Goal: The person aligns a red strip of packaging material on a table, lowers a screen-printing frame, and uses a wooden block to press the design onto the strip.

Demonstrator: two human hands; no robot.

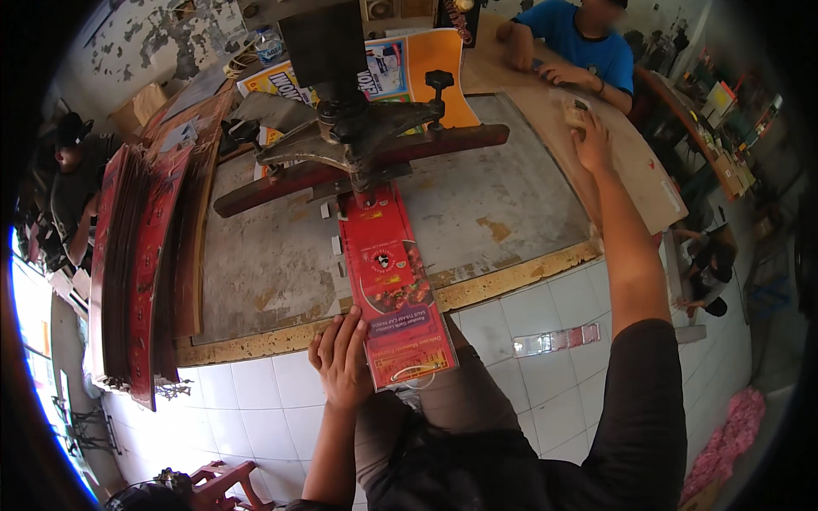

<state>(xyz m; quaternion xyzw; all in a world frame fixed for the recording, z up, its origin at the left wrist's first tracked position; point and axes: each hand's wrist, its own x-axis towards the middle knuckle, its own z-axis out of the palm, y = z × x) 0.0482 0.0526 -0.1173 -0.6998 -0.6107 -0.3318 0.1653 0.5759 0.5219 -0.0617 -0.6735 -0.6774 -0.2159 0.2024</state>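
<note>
A long red printed strip (388, 264) with food pictures lies on the grey worktable (273, 272), its near end jutting over the front edge. A loop of white cord (413, 375) shows at that end. My left hand (341, 358) rests at the strip's left edge by the table front, fingers stretched out and lying flat. Far to the right, my right arm is extended. My right hand (594, 145) has its fingers around a small tan block (576, 111) on the brown side table. Over the strip's far end stands a metal press head (349, 136) with a dark red crossbar (452, 145).
Stacked red strips (145, 272) stand at the left of the table. Printed sheets (426, 68) lie behind the press. A person in blue (588, 43) works at the brown side table (639, 183). A red stool (226, 485) is on the tiled floor, lower left.
</note>
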